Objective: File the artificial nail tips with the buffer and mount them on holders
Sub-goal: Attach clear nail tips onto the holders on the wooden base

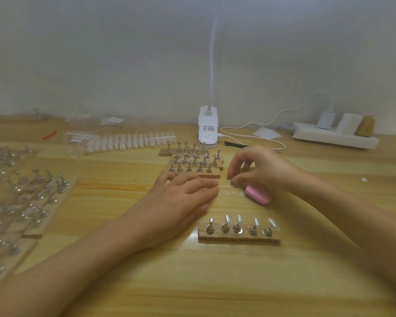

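On the tabletop [192, 284], we work a clear strip of nail tips [229, 192].
Our left hand [176, 202] lies flat, grip released, fingertips [209, 188] on the strip; our right hand [263, 167] pinches its far edge in its grip. The wooden holder block [238, 235] sits nearer us, with the pink buffer [258, 194] beside the strip.

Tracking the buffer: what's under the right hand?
A pink buffer lies on the table under the right hand; its far end is covered by the palm. The hand pinches a clear strip of nail tips.
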Tool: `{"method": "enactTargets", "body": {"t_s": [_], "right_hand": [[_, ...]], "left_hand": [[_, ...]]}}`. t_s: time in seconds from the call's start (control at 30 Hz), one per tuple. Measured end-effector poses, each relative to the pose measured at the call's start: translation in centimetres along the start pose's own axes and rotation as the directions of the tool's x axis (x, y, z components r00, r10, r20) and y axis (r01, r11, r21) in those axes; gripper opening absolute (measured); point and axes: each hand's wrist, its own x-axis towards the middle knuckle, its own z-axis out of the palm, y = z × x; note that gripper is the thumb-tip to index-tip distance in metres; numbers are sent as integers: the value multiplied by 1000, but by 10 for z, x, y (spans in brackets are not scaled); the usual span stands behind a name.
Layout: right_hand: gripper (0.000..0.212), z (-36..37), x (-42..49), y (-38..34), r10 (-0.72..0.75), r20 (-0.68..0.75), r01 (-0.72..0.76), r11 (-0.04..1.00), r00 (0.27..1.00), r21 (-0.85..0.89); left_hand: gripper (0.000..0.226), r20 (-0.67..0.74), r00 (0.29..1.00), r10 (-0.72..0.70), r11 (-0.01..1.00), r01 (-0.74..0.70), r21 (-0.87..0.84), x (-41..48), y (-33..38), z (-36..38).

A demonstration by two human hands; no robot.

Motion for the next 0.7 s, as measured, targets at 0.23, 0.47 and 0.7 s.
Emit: {"method": "enactTargets", "body": {"t_s": [0.23, 0.47, 0.7], "right_hand": [[19, 1, -8, -3, -86, -60, 84, 996, 994, -31], [20, 9, -9, 4, 55, -176, -34, 992, 983, 124], [17, -9, -14, -1, 10, -169, 8, 994, 986, 110]], "left_hand": [[57, 2, 1000, -30, 999, 30, -15, 0, 3, -1], [69, 13, 999, -44, 999, 44, -17, 1, 2, -2], [64, 2, 996, -90, 988, 90, -125, 3, -2, 5]]}}
